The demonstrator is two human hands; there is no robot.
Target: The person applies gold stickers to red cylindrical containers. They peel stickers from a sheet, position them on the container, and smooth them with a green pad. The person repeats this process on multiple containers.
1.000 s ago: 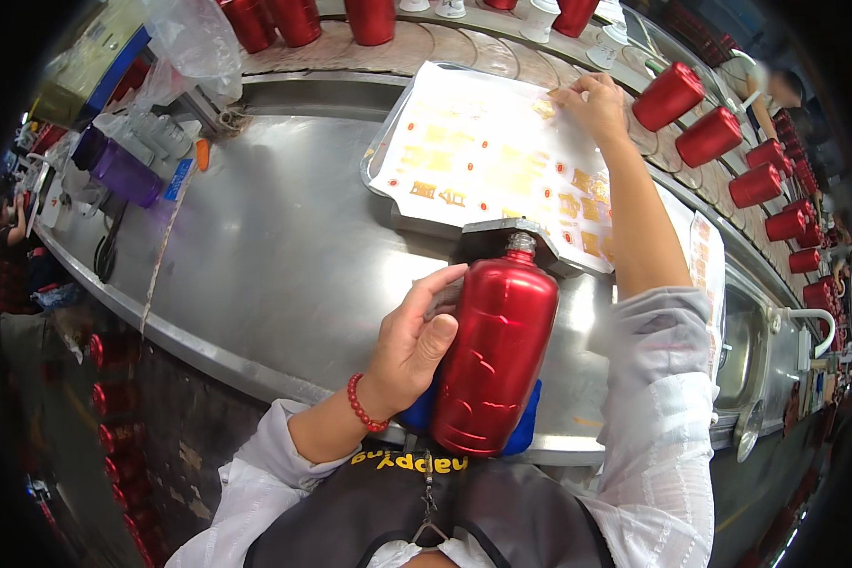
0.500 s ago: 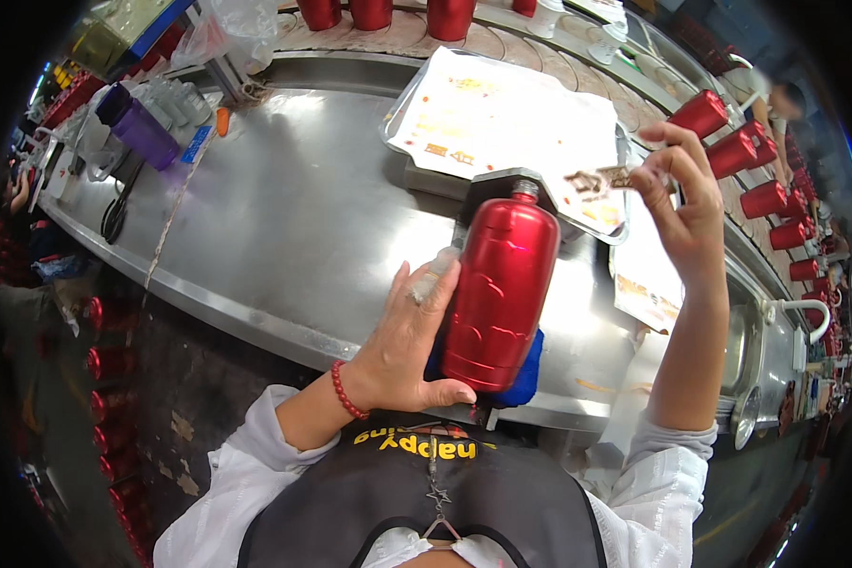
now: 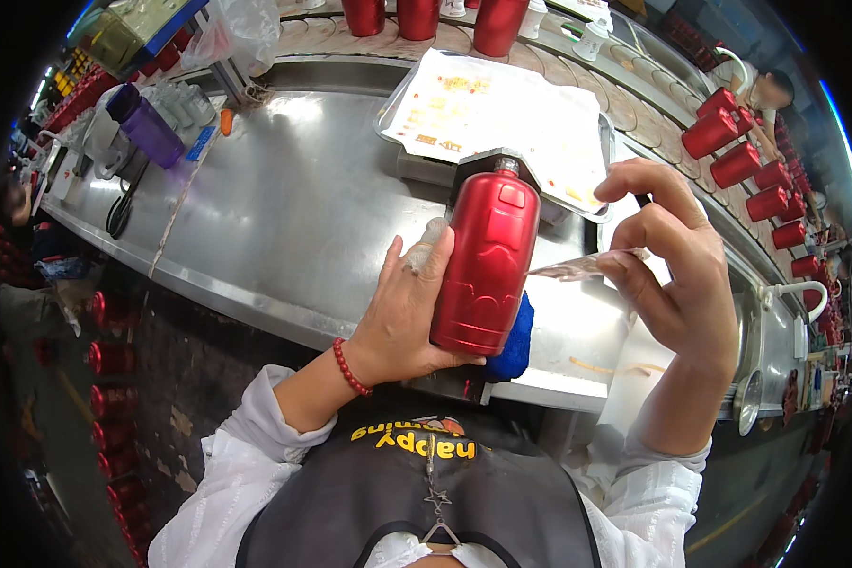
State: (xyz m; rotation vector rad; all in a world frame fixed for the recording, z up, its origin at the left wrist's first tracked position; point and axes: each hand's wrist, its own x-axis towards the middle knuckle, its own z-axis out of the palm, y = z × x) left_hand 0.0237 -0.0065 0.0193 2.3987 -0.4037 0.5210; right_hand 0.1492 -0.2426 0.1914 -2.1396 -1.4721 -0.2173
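Far left on the tabletop [image 3: 284, 194] I see a purple bottle [image 3: 149, 130]. My left grip [image 3: 399, 301], fingers apart, rests against the red bottle [image 3: 489, 270] at the near edge, its neck toward a white sheet [image 3: 511, 114]; my right grip [image 3: 683, 270] pinches a thin strip [image 3: 576, 268] beside it.

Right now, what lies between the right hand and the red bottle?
In the head view, a thin strip held in the right hand reaches toward the red bottle.

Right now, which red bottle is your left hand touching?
The central bottle, with the left hand along its left side; the other red bottles sit farther away.
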